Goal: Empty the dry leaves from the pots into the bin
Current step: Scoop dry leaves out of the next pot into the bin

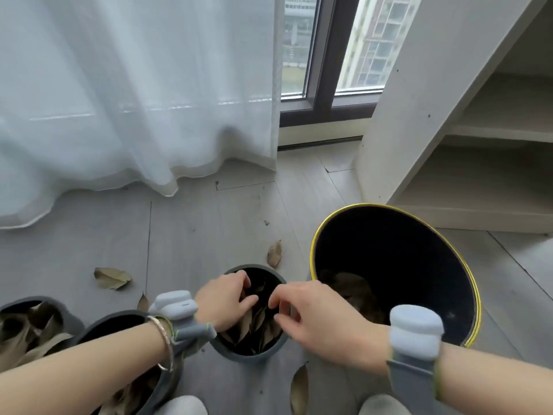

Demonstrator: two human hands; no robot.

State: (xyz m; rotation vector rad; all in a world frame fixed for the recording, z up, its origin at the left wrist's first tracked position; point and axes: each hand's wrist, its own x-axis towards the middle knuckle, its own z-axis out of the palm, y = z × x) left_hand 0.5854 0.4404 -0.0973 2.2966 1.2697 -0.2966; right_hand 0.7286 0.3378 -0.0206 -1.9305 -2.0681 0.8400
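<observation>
A small grey pot (250, 357) stands on the floor in front of me, holding dry brown leaves (254, 323). My left hand (225, 301) reaches into it from the left, its fingers curled down around the leaves. My right hand (314, 314) hovers over the pot's right rim with loosely curled fingers, thumb and forefinger apart and nothing visibly between them. Right of the pot stands the black bin (398, 259) with a yellow rim; some leaves (353, 290) lie at its bottom.
Two more grey pots with leaves, one (22, 307) at far left and one (116, 320) under my left forearm. Loose leaves on the floor (112, 278), (274, 253), (299, 387). A white curtain (134, 115) hangs behind; shelving (466, 163) at right.
</observation>
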